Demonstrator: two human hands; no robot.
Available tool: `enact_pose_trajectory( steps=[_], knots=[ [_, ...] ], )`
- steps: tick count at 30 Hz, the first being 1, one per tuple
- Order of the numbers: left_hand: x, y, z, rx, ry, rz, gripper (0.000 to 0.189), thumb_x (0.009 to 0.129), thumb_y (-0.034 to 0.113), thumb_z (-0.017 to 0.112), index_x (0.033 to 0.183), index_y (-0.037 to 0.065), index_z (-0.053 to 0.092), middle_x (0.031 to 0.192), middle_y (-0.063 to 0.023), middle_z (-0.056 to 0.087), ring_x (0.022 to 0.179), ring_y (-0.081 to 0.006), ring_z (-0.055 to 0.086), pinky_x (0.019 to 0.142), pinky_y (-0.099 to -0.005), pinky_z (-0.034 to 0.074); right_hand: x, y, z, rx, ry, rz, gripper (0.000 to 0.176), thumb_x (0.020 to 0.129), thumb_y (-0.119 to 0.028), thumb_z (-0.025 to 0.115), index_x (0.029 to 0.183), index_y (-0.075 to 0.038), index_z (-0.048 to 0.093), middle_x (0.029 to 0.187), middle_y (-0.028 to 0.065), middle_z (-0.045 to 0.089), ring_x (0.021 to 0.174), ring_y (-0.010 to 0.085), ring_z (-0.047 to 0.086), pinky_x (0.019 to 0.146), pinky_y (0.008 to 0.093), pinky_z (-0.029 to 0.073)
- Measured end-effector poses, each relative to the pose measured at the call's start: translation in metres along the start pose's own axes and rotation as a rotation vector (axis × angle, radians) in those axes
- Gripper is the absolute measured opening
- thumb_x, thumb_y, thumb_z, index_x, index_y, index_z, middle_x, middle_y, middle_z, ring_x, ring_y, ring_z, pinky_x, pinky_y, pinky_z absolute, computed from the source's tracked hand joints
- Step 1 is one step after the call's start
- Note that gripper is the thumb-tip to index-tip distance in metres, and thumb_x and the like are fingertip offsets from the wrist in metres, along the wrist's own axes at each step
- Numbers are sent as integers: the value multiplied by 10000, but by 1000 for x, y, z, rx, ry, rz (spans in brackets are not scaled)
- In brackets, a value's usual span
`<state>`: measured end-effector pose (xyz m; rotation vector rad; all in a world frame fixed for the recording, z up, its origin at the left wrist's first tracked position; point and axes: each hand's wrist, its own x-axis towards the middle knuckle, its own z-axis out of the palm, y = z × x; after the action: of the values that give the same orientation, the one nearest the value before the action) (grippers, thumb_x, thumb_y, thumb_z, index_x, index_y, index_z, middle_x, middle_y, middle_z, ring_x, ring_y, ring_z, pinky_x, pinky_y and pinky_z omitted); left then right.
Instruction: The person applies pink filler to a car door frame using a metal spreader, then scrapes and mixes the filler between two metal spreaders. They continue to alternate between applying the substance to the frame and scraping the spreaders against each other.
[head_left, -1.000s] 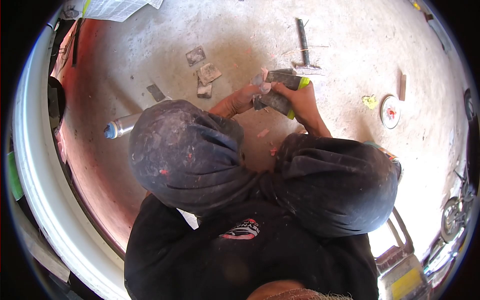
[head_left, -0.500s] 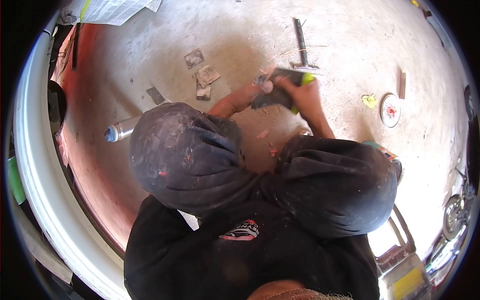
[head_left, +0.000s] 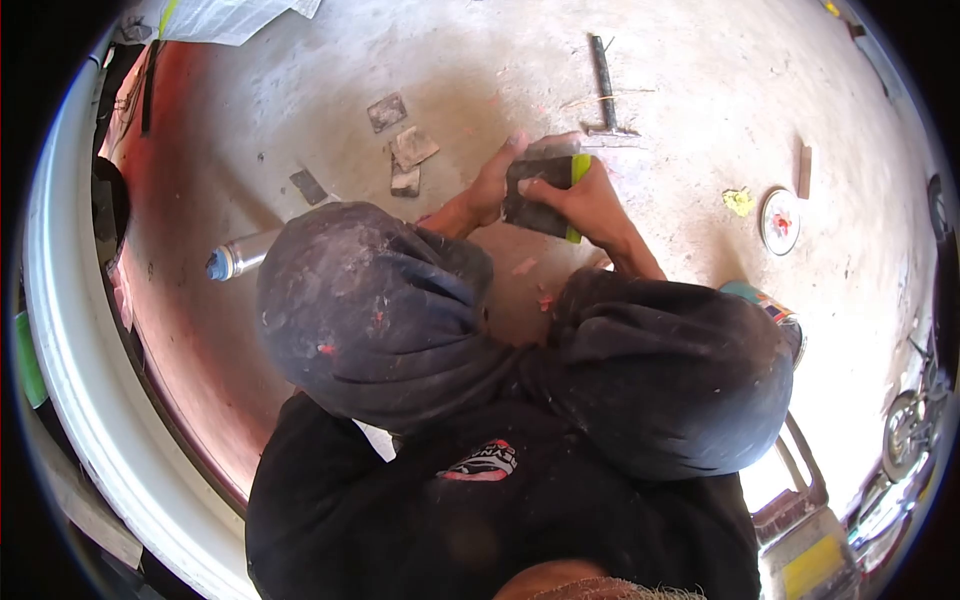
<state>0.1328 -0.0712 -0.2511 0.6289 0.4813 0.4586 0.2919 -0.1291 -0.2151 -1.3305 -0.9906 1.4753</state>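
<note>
Both hands meet over the concrete floor [head_left: 700, 100], just ahead of the person's bent knees [head_left: 370, 300], and between them sits a dark sanding block [head_left: 538, 200] with a yellow-green strip along its right edge. The left hand [head_left: 492, 188] is wrapped round the block's left side, fingers curled over the top edge and pressing in. The right hand [head_left: 592, 203] is clamped on the right side, its fingers laid across the dark face. So each hand pinches the block from its own side, and the block is held off the ground, not resting on it.

Judging from the grip, the step in hand is dressing the block: seating or tightening a dark abrasive sheet around it (whether the dark face is a loose sheet or the block's own skin is too small to tell). Cut scraps of sandpaper [head_left: 410, 150] lie on the floor just beyond the left hand, which fits that reading.

The next move seems to call for a firm hold from one hand while the other pulls the covering flat and tucks its edge, with no slack left on the working face.

A spray can [head_left: 240, 255] lies beside the left knee, a long-handled tool [head_left: 603, 70] lies beyond the hands, and a round lid [head_left: 781, 222] sits well off to the right.
</note>
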Motion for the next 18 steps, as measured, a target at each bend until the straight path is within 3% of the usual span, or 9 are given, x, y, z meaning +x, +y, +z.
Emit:
enact_pose_trajectory(
  steps=[6, 8, 9, 12, 14, 17, 18],
  knots=[
    [-3, 14, 5, -95, 159, -71, 819, 1046, 692, 315, 1500, 32, 488, 1410, -133, 611, 1248, -223, 620, 1114, -374, 471, 9, 2, -24, 314, 238, 86, 370, 813, -210, 865, 1081, 23, 757, 914, 96, 776, 791, 156, 711, 736, 321, 580],
    [-2, 12, 6, -47, 167, -113, 832, 1042, 702, 309, 1496, 28, 489, 1411, -141, 611, 1241, -226, 628, 1115, -378, 472, 6, 5, -8, -96, 104, 63, 257, 872, -92, 797, 1090, 30, 736, 937, 82, 767, 799, 130, 698, 748, 284, 569],
    [-2, 8, 6, -35, 131, -85, 830, 1044, 697, 307, 1492, 21, 488, 1408, -146, 612, 1246, -228, 626, 1114, -385, 476, -3, 2, 7, -134, 21, -114, 288, 862, -113, 807, 1106, 12, 719, 977, 69, 758, 868, 124, 688, 801, 295, 557],
    [0, 6, 5, -9, 79, 3, 863, 1039, 710, 266, 1487, 4, 481, 1419, -161, 601, 1272, -234, 608, 1119, -403, 476, -1, -13, -2, -110, -79, 141, 392, 850, -115, 817, 1200, -6, 677, 1047, 59, 739, 965, 122, 671, 885, 296, 535],
    [5, 14, 7, -4, 117, 59, 933, 1018, 753, 193, 1495, 0, 471, 1452, -168, 577, 1308, -236, 583, 1134, -413, 462, -1, 5, -5, 146, -72, 62, 379, 853, -108, 809, 1195, -4, 686, 1046, 59, 736, 951, 138, 674, 869, 312, 542],
    [11, 31, -10, -248, 36, 110, 764, 1064, 643, 308, 1508, 42, 470, 1425, -146, 597, 1287, -238, 591, 1115, -424, 472, -5, 11, -5, 388, 2, 10, 365, 869, -83, 792, 1206, 2, 682, 1058, 58, 736, 934, 150, 685, 852, 320, 555],
    [9, 29, -12, -191, 182, 117, 709, 1067, 595, 367, 1498, 45, 485, 1403, -137, 610, 1266, -232, 599, 1096, -421, 480, -9, 13, -6, 449, 43, 3, 362, 876, -73, 785, 1213, 5, 677, 1064, 57, 737, 930, 152, 690, 847, 319, 560]
  ],
)
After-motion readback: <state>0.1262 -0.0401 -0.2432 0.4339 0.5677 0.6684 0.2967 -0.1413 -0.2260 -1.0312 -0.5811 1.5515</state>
